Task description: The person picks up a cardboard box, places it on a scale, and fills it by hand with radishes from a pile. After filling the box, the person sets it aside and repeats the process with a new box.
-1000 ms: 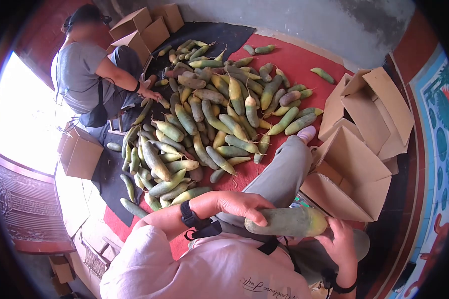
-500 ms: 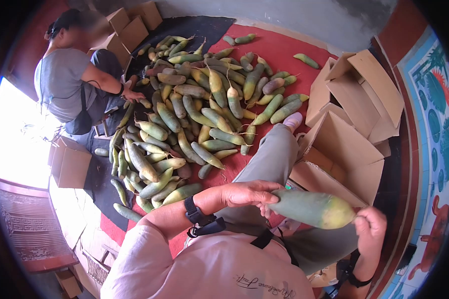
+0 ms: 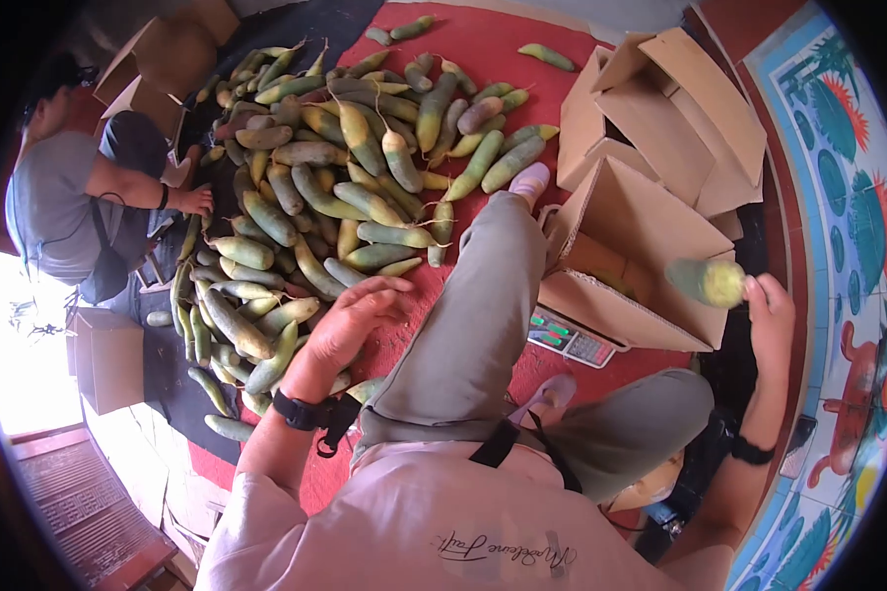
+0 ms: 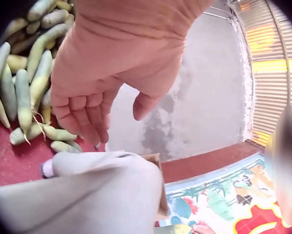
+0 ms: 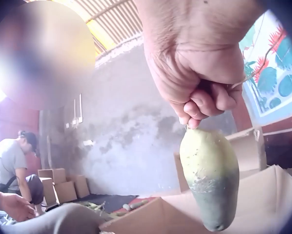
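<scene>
My right hand [image 3: 771,320] pinches the root end of a green radish [image 3: 705,282] over the right part of an open cardboard box [image 3: 650,222]. In the right wrist view the radish [image 5: 210,178] hangs from the fingertips of my right hand [image 5: 199,63], its yellowish end up and its green end down. Above the edge of the radish pile [image 3: 296,212], my left hand [image 3: 350,330] is held with relaxed, slightly bent fingers and nothing in it. The left wrist view shows my left hand [image 4: 116,68] with its palm bare.
A scale with a lit display [image 3: 570,340] stands against the box on the red cloth [image 3: 503,84]. Behind the box is another open carton [image 3: 680,118]. At the left, a seated person [image 3: 69,202] reaches to the pile. A closed carton [image 3: 108,360] stands near that person.
My left hand has let go of the radish and moved left toward the pile. My right hand has carried the radish up and over the box. The head view has shifted.
</scene>
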Available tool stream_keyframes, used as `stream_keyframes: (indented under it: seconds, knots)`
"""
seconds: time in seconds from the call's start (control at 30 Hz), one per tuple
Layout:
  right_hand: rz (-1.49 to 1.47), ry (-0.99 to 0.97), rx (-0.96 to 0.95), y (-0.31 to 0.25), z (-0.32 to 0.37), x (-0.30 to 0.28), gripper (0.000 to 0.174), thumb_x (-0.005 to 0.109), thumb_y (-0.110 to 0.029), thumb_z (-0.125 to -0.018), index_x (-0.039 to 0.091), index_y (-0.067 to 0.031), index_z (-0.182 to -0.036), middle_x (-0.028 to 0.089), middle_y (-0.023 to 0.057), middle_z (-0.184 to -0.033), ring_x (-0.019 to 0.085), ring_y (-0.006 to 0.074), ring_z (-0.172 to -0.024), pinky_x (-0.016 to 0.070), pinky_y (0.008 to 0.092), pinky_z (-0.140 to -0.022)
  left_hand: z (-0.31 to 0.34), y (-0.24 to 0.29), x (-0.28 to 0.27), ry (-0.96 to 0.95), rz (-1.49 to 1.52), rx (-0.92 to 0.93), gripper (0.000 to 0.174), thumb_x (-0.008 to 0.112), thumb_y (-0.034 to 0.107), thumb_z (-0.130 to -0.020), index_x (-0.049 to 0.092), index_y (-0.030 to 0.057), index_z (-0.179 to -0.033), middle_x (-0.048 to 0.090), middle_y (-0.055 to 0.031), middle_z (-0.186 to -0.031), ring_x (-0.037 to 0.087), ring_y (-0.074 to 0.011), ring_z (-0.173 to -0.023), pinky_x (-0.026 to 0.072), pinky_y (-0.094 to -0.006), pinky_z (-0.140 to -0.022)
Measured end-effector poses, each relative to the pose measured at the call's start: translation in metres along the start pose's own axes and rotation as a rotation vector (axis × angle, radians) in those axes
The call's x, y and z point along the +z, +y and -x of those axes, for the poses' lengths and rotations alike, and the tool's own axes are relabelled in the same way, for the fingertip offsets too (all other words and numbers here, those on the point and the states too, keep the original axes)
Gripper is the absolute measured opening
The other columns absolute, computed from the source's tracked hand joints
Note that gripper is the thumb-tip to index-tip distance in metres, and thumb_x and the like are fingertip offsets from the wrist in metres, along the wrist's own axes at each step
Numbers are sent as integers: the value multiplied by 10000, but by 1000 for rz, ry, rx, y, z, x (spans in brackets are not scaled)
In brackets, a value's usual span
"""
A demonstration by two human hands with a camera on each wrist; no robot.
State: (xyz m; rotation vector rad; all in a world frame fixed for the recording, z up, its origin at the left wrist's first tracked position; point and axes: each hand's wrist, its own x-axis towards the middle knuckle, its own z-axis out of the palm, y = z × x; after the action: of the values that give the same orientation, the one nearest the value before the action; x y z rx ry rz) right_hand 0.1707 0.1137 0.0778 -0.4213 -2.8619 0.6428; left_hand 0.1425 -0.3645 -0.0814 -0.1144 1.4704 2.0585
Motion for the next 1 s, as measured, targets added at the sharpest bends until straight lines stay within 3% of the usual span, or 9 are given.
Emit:
stream_keyframes:
  seconds: [0.17, 0.23, 0.53, 0.67, 0.7, 0.77, 0.8, 0.87, 1.0]
  knots:
    - [-55, -80, 77, 52, -31, 57, 261, 525, -200, -861, 522, 4, -699, 452, 28, -572, 411, 92, -552, 353, 280, -529, -4, -47, -46, 242, -75, -166, 298, 495, 253, -900, 560, 35, -1093, 624, -74, -910, 587, -140, -799, 458, -255, -729]
    - [-26, -241, 154, 55, -40, 79, 253, 522, -198, -863, 548, 7, -717, 492, 26, -591, 436, 101, -560, 370, 285, -542, -6, -84, -80, 342, -173, -259, 289, 502, 264, -896, 571, 41, -1067, 631, -73, -899, 592, -142, -772, 466, -257, -696]
    - [-65, -393, 212, 67, -59, 143, 252, 503, -212, -869, 580, -16, -729, 468, 9, -561, 405, 96, -519, 325, 280, -495, 21, -167, -134, 494, -527, -410, 241, 543, 223, -825, 616, 7, -901, 642, -66, -764, 617, -146, -682, 503, -291, -619]
    - [-35, -447, 211, 83, -59, 150, 245, 505, -191, -856, 582, -12, -706, 446, 13, -518, 410, 103, -488, 329, 286, -480, 34, -211, -171, 526, -740, -443, 240, 526, 221, -772, 638, 28, -858, 651, -124, -781, 630, -244, -685, 513, -335, -691]
    - [3, -447, 208, 87, -59, 149, 235, 505, -175, -846, 583, -7, -701, 454, 20, -516, 422, 106, -484, 336, 287, -479, 39, -211, -173, 538, -735, -451, 240, 526, 221, -772, 638, 28, -858, 651, -124, -781, 630, -244, -685, 513, -335, -691]
    - [88, -453, 172, 99, -59, 146, 207, 500, -135, -816, 585, 4, -688, 481, 42, -516, 457, 115, -478, 354, 292, -477, 42, -204, -177, 325, -1224, -411, 263, 515, 249, -756, 639, 43, -863, 650, -166, -831, 629, -315, -759, 504, -374, -736]
    - [87, -460, 171, 107, -58, 145, 207, 500, -135, -816, 585, 4, -688, 481, 42, -516, 457, 115, -478, 354, 292, -477, 42, -204, -177, 326, -1223, -418, 263, 515, 249, -756, 639, 43, -863, 650, -166, -831, 629, -315, -759, 504, -374, -736]
    - [114, -471, 191, 124, -55, 142, 206, 491, -125, -810, 580, 7, -679, 495, 52, -523, 469, 119, -483, 360, 292, -482, 40, -204, -176, 673, -1066, -383, 263, 510, 256, -759, 640, 47, -852, 642, -184, -873, 616, -337, -838, 491, -403, -762]
    - [95, -450, 281, 130, -43, 128, 202, 511, -113, -826, 544, 8, -667, 481, 47, -523, 460, 123, -482, 361, 293, -483, 38, -195, -184, 730, -1029, -333, 263, 496, 244, -770, 635, 50, -880, 632, -198, -877, 607, -351, -864, 481, -407, -784]
